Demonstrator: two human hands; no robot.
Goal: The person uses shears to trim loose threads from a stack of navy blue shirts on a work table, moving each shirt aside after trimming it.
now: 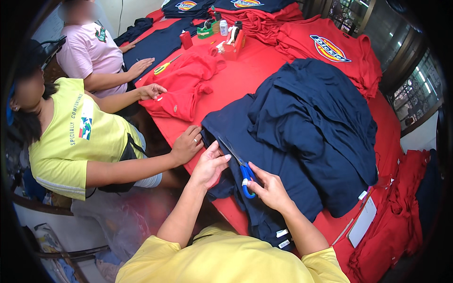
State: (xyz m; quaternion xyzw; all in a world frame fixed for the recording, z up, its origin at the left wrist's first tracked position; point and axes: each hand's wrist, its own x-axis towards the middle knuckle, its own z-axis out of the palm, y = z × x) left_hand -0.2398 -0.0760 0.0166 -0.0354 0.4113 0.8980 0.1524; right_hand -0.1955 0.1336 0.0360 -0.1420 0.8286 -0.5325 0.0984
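Observation:
My right hand (pixel 271 189) is closed around the blue handles of a pair of scissors (pixel 247 181). Their metal blades point up and left over a heap of navy garments (pixel 306 127). Beside the blades is my left hand (pixel 210 166), turned palm up with its fingers apart at the garments' left edge. I make out nothing in it, though cloth or thread at the fingertips would be too small to tell. The navy cloth spreads from the table's near edge to its middle, with white labels (pixel 283 238) showing near me.
At left, a co-worker in yellow (pixel 94 137) rests one hand (pixel 187 145) by the navy cloth, the other on a red garment (pixel 181 96). Beyond are yellow-handled scissors (pixel 161 69), a red tape dispenser (pixel 233 45) and folded red shirts (pixel 330 52). A white card (pixel 362 222) lies right.

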